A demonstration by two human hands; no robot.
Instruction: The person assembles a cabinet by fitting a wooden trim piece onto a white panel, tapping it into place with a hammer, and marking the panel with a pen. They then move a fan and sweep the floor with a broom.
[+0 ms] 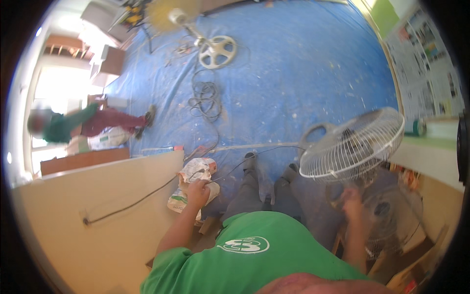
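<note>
Holding the cord: the left hand [197,192] is curled, fingers pinched round a dark cord [274,148], just over the white bags.
Right hand: this hand [351,197] is blurred, up against the neck of the fan; whether its fingers close there cannot be told.
White fan: the fan [352,152] is in front of the person, to the right of the legs, its round grille tilted, the cord leading from it to the left hand.
Cord end: a dark end [86,221] rests against the cream board [112,245] on the left.
White bags: one crumpled bag [200,166] sits just beyond a printed bag [177,200]; what they contain is hidden.
Cardboard box: brown flaps [428,257] stand open at lower right; the contents are too unclear to name.
Second fan: another fan [382,209], its grille blurred, is near the cardboard.
Ledge: a green-and-white cylinder [416,128] lies there, its inside unseen.
Blue sheet: the floor covering [293,73] carries a loosely coiled cable [205,98] and a white spoked base [218,51].
Other person: someone in a green top [63,126] is well apart, at left.
</note>
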